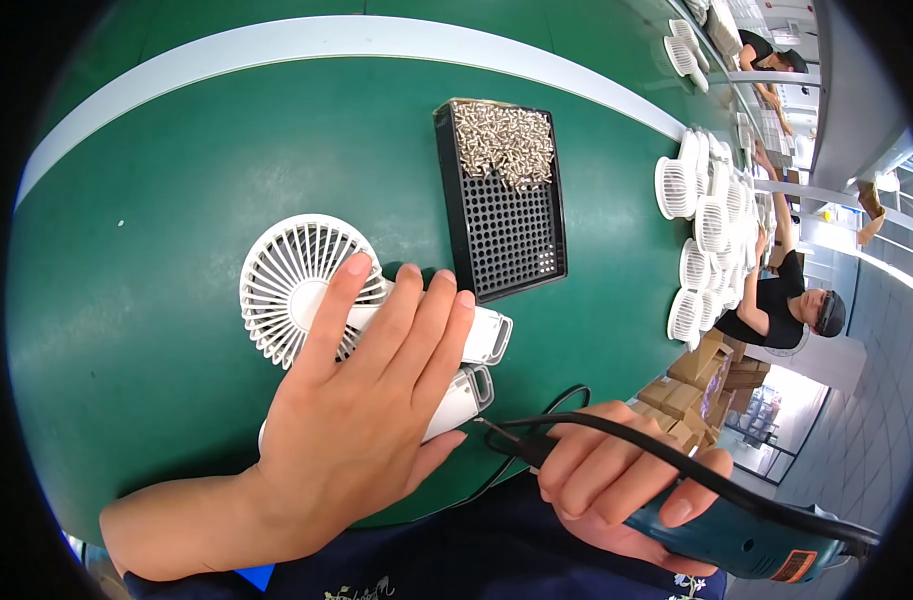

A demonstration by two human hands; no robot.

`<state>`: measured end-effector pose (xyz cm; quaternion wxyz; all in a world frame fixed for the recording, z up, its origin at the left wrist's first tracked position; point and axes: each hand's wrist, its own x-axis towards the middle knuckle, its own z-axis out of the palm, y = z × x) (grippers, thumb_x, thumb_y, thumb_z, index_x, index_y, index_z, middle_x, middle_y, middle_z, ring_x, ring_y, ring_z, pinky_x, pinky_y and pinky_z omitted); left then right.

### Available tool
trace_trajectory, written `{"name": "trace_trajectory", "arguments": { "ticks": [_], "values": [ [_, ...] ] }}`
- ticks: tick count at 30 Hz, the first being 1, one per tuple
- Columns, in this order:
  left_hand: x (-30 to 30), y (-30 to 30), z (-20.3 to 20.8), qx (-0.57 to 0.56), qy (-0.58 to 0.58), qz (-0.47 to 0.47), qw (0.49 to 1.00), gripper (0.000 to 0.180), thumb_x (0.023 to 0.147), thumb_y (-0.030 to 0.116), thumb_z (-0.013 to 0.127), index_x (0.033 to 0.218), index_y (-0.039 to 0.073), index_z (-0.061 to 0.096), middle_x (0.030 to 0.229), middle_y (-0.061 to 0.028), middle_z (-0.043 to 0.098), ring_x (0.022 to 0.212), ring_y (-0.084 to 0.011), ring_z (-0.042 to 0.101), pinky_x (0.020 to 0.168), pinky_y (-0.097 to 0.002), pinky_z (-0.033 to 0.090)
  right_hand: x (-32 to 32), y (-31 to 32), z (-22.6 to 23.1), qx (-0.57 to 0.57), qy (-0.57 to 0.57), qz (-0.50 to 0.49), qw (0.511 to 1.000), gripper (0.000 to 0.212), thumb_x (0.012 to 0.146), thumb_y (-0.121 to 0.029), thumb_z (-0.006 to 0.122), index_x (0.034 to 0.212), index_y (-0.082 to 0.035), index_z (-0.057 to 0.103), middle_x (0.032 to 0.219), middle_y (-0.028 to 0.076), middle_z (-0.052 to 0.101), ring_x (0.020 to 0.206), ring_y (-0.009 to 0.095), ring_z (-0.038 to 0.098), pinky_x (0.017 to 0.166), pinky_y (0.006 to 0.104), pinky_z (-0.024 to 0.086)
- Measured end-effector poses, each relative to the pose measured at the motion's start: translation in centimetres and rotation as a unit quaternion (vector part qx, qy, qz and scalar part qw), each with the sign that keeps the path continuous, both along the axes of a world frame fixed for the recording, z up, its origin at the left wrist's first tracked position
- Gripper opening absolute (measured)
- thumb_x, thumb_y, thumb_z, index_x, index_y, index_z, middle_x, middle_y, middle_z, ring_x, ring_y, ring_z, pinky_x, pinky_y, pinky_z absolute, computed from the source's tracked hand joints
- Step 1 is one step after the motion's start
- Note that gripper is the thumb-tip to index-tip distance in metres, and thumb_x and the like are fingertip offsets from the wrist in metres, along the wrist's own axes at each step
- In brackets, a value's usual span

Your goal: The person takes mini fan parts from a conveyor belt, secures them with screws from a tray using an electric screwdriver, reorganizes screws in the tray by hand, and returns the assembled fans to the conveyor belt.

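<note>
My left hand point(367, 390) lies across a white handheld fan point(277, 262), fingers stretched out over its round grille and handle. Beneath the palm and thumb is a second white fan point(459, 402), mostly hidden, with its handle end showing. My right hand point(617, 480) grips a teal electric screwdriver point(742, 540) with a black nose. Its thin bit points left, close to the end of the second fan's handle; whether they touch I cannot tell. Beyond the fans stands a black perforated tray point(507, 225), its far part heaped with small metal screws point(505, 143).
White fans point(712, 225) are piled along the right side of the green table point(167, 190). A black cable point(667, 450) arcs over my right hand. Another person point(777, 300) reaches toward the pile. Cardboard boxes point(689, 395) stand beyond the table edge.
</note>
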<state>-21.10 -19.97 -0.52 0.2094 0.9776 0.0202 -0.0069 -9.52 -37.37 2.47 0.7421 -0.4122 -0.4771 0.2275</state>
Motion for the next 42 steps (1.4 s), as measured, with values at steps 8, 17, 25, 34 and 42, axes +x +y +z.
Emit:
{"name": "trace_trajectory", "arguments": {
  "ticks": [8,17,25,34,42],
  "values": [
    [-0.1,0.0,-0.1,0.003,-0.008,0.002,1.000,0.089,0.078,0.056,0.069,0.144,-0.002,0.050,0.145,-0.0142,0.052,0.138,-0.0294,0.046,0.123,-0.0598,0.020,-1.0,1.7,0.3,-0.054,0.006,-0.074,0.996,0.063,0.096,-0.067,0.057,0.113,-0.008,0.044,0.072,0.010,0.057,0.047,0.021,0.055,0.038,0.0337,0.046],
    [-0.1,-0.1,-0.3,-0.002,-0.027,0.006,1.000,0.086,0.081,0.053,0.067,0.143,-0.004,0.050,0.144,-0.0150,0.052,0.137,-0.0300,0.047,0.123,-0.0594,0.021,-1.5,2.1,0.5,-0.078,0.042,-0.095,0.992,0.068,0.093,-0.072,0.057,0.114,-0.009,0.044,0.078,0.010,0.061,0.052,0.021,0.058,0.044,0.0362,0.050],
    [-0.2,-0.2,-0.4,0.001,-0.031,0.007,0.999,0.084,0.082,0.052,0.068,0.143,-0.003,0.050,0.144,-0.0147,0.052,0.137,-0.0292,0.047,0.123,-0.0589,0.021,-1.7,2.3,0.6,-0.058,0.043,-0.091,0.993,0.066,0.095,-0.071,0.055,0.116,-0.009,0.045,0.079,0.011,0.061,0.053,0.021,0.059,0.044,0.0354,0.050],
    [-0.2,-0.1,-0.3,-0.006,-0.028,0.003,1.000,0.088,0.082,0.056,0.066,0.142,-0.006,0.048,0.146,-0.0163,0.050,0.138,-0.0318,0.045,0.123,-0.0605,0.019,-1.6,2.2,0.1,-0.083,0.079,-0.100,0.988,0.077,0.089,-0.079,0.056,0.118,-0.009,0.043,0.081,0.011,0.060,0.056,0.021,0.058,0.047,0.0351,0.050],
    [0.0,0.2,-0.2,0.000,-0.035,-0.002,0.999,0.087,0.080,0.055,0.067,0.141,-0.005,0.050,0.145,-0.0161,0.051,0.140,-0.0330,0.044,0.123,-0.0607,0.019,-1.2,2.1,0.2,-0.053,0.094,-0.082,0.991,0.074,0.092,-0.077,0.054,0.119,-0.009,0.042,0.083,0.011,0.059,0.057,0.021,0.059,0.046,0.0349,0.049]
  ]
}}
